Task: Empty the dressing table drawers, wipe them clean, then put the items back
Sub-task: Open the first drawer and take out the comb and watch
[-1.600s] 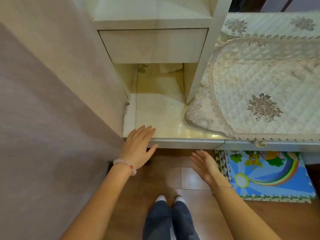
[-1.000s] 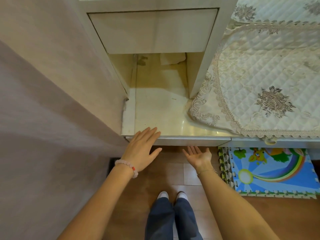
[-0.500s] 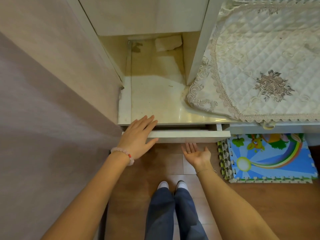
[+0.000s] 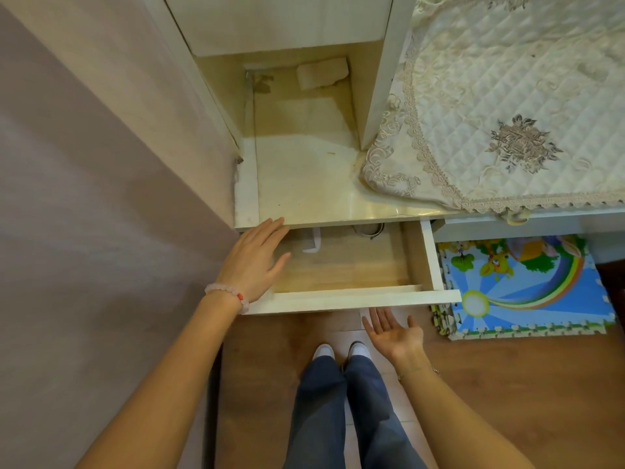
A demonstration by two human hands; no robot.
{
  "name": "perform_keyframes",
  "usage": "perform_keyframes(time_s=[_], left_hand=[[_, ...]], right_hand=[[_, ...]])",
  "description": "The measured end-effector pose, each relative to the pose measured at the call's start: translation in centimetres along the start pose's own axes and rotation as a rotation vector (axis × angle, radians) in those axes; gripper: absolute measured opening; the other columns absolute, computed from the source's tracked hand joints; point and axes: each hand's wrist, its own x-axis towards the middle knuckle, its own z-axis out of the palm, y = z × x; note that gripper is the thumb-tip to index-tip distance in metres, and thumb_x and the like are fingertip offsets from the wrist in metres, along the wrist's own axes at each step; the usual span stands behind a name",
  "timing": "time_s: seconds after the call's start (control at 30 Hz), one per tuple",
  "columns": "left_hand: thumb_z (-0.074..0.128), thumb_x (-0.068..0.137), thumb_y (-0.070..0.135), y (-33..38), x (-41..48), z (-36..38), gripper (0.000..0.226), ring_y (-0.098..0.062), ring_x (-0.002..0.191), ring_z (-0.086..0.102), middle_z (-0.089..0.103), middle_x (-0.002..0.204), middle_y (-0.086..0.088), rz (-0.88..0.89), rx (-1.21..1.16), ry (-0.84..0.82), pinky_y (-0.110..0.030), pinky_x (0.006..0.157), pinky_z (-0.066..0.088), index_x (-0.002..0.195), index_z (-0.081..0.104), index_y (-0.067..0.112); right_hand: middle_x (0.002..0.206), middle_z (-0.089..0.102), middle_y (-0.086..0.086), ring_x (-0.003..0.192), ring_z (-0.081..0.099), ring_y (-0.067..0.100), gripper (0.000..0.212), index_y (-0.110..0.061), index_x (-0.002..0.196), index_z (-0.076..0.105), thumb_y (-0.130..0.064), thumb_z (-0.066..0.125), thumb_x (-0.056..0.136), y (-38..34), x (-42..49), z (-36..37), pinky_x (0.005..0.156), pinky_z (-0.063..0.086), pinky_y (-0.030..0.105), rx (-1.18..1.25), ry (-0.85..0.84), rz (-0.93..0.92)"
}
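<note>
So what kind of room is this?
Probably a bedroom at home: a dressing table with a lacy quilted cover, an open drawer holding a comb, and a colourful foam play mat on the wooden floor.

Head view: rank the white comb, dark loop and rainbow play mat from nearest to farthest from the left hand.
1. White comb, drawer back, beside the left hand.
2. Dark loop, drawer back, further right.
3. Rainbow play mat, on the floor, far right.

A home bedroom — dressing table [image 4: 304,184], lace quilted cover [image 4: 500,96], foam play mat [image 4: 527,286].
</note>
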Motion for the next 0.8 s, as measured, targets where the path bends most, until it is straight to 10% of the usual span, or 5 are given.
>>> perform_keyframes(time_s=[0.6, 0.8], left_hand=[[0.042, 0.097, 0.031, -2.1, -0.8, 0.0, 0.055, -0.020, 0.144, 0.010, 0.015, 0.156, -0.003, -0.020, 0.020, -0.018, -0.034, 0.116, 0.011, 0.146, 0.024, 0.012], [0.041, 0.098, 0.032, -2.4, -1.0, 0.4, 0.057, -0.019, 0.144, 0.007, 0.012, 0.156, -0.002, -0.011, 0.052, -0.008, -0.036, 0.116, 0.011, 0.147, 0.021, 0.012]], right_hand=[[0.109, 0.061, 0.018, 0.125, 0.049, 0.030, 0.052, -0.006, 0.126, 0.050, -0.045, 0.030, 0.097, 3.0, -3.1, -7.9, 0.107, 0.036, 0.045, 0.025, 0.097, 0.013], [0.136, 0.051, 0.016, 0.126, 0.047, 0.031, 0.056, -0.006, 0.134, 0.045, -0.045, 0.029, 0.097, 3.8, -3.7, -9.2, 0.108, 0.035, 0.044, 0.050, 0.085, -0.003]])
